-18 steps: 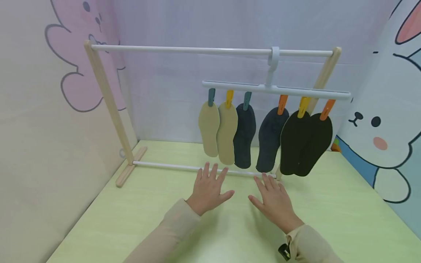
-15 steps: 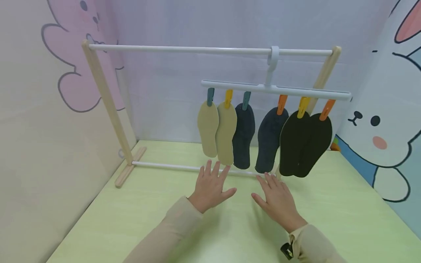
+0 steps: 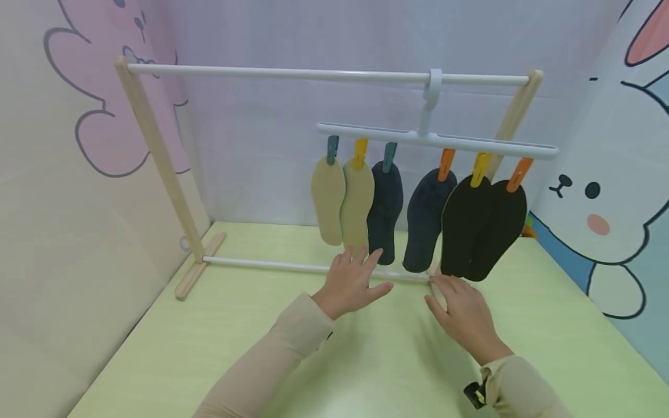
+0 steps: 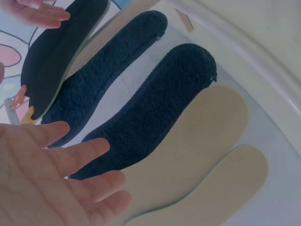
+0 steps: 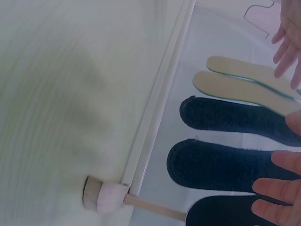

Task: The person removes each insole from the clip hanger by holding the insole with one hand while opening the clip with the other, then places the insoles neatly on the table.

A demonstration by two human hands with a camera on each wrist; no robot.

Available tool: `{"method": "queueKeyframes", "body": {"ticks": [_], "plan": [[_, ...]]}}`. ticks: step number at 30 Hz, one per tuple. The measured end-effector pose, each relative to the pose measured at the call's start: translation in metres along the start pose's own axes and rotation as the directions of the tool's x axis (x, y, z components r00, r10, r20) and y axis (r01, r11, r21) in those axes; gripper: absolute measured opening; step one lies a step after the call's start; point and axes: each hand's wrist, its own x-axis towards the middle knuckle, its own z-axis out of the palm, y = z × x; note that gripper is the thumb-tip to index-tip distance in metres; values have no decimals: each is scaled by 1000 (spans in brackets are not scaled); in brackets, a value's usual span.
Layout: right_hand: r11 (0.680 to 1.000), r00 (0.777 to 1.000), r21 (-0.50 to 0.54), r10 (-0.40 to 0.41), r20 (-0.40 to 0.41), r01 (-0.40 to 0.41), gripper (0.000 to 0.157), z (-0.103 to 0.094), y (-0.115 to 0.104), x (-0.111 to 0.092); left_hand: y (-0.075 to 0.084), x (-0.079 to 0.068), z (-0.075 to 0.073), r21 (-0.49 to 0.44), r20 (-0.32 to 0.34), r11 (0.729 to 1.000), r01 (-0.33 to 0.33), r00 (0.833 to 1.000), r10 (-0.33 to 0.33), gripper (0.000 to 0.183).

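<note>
My left hand [image 3: 352, 284] is spread with fingers straight, its fingertips overlapping the lower end of a beige insole [image 3: 358, 197] in the head view. In the left wrist view its palm and fingers appear beside a fuzzy navy insole [image 4: 155, 101]. My right hand [image 3: 465, 310] reaches up with fingers extended, just below the black insoles [image 3: 465, 226]. Neither hand holds anything. Three pairs of insoles, beige, navy and black, hang from a white hanger [image 3: 470, 144] by clothespins, such as an orange clothespin [image 3: 520, 174]. The black pair overlaps.
The hanger hooks over the white top rail [image 3: 272, 72] of a wooden-ended rack, right of its middle. A lower white rail [image 3: 266, 265] joins the feet, including the left wooden foot [image 3: 200, 266]. The rack stands on a pale yellow-green table [image 3: 251, 313], with cartoon-printed cloth around it.
Both hands have shifted right, the left one also slightly up so its fingertips overlap the beige insole. The head view has shifted a little. The insoles stay clipped to the hanger.
</note>
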Motion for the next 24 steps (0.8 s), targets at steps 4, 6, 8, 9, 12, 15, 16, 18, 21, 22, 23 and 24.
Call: {"method": "queueKeyframes", "body": {"ticks": [4, 6, 8, 9, 12, 15, 16, 18, 21, 22, 23, 24], "plan": [[997, 998, 48, 63, -2, -63, 36, -5, 12, -3, -1, 7, 0, -164, 58, 986, -14, 998, 24, 66], [991, 993, 75, 114, 17, -115, 36, -9, 18, -4, -3, 9, 2, -262, 96, 965, -5, 995, 31, 64], [981, 987, 106, 157, 35, -160, 35, -13, 23, -6, -5, 9, 4, -336, 130, 942, 16, 991, 29, 62], [977, 984, 117, 172, 47, -176, 35, -14, 26, -7, -6, 9, 5, -364, 141, 931, 24, 990, 29, 61], [966, 976, 147, 204, 80, -214, 34, -16, 34, -10, -8, 9, 5, -437, 162, 899, 34, 986, 42, 60], [953, 965, 168, 233, 120, -252, 34, -17, 40, -13, -7, 11, 2, -513, 174, 858, 35, 983, 64, 60], [948, 960, 173, 246, 134, -268, 34, -17, 42, -14, -6, 11, 1, -534, 181, 844, 38, 981, 70, 60], [937, 946, 173, 274, 175, -303, 35, -18, 45, -15, -4, 13, -2, -552, 186, 833, 34, 979, 83, 59], [920, 915, 163, 308, 259, -356, 40, -19, 50, -17, -1, 18, -6, -542, 187, 840, 7, 976, 113, 58], [915, 904, 156, 318, 286, -372, 41, -20, 52, -17, 0, 19, -7, -534, 187, 845, -3, 975, 122, 58], [910, 891, 149, 329, 313, -388, 42, -20, 55, -17, 0, 20, -7, -525, 186, 851, -15, 973, 133, 58], [904, 880, 144, 338, 334, -402, 43, -21, 57, -17, 1, 22, -9, -519, 187, 854, -26, 972, 143, 58]]}}
